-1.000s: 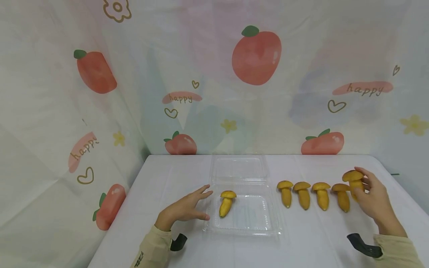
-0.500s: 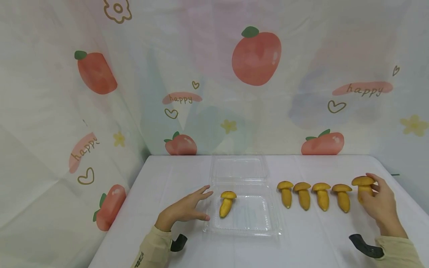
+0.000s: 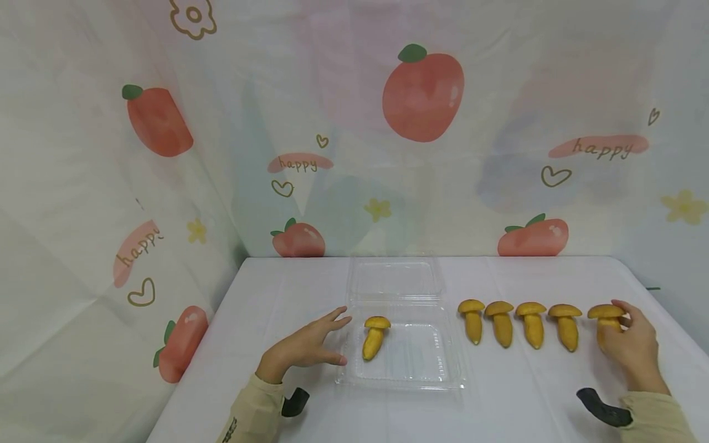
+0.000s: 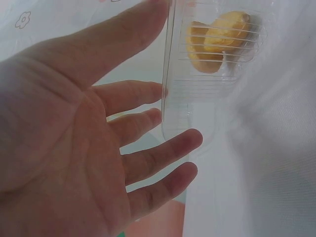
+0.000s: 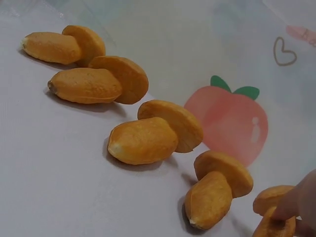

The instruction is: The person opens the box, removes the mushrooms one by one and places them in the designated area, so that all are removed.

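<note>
My right hand holds a yellow mushroom by its stem, thumb on the near side and fingers behind, at the right end of a row of similar mushrooms. In the right wrist view that mushroom shows at the lower right corner, partly covered by the fingers. My left hand, fingers spread, is at the left edge of a clear plastic clamshell box. One mushroom lies in the box's left half; the left wrist view shows this mushroom through the ribbed wall.
The box's lid lies folded back towards the rear of the white table. A printed cloth backdrop stands behind and at the left. Black curved pieces stick out by both sleeves.
My right hand has moved right and down with the mushroom, away from the neighbouring one and to the row's end. The left hand stays where it was.
</note>
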`<state>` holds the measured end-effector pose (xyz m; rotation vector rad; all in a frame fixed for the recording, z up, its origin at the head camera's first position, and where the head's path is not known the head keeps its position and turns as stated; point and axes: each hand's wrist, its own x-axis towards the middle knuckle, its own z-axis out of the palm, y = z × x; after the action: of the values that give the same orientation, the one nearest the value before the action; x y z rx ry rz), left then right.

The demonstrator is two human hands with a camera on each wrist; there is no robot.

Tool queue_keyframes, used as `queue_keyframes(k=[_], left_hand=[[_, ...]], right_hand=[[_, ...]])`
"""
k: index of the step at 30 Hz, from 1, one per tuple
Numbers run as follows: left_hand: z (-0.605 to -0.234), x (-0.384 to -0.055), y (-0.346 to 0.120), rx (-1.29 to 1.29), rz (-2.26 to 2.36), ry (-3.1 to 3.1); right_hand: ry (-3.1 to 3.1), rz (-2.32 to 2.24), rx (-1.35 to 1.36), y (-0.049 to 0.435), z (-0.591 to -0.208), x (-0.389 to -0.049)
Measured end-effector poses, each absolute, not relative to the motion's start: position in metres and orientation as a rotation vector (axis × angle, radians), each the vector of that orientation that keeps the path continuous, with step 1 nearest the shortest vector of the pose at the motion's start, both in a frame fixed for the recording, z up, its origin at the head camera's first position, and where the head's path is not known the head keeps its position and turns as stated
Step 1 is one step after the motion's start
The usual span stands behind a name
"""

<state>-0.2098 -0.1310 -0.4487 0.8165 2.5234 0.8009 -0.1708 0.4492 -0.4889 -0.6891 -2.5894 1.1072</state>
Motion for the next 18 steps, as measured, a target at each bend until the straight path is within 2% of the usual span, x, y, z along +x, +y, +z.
queue_keyframes(k=[18], left_hand=[[-0.4481,-0.2092,-0.1309,0.826,0.799,2.524]], right_hand=[[-2.648,1.193,-0.870,0.4475,-0.4986,-0.1723]])
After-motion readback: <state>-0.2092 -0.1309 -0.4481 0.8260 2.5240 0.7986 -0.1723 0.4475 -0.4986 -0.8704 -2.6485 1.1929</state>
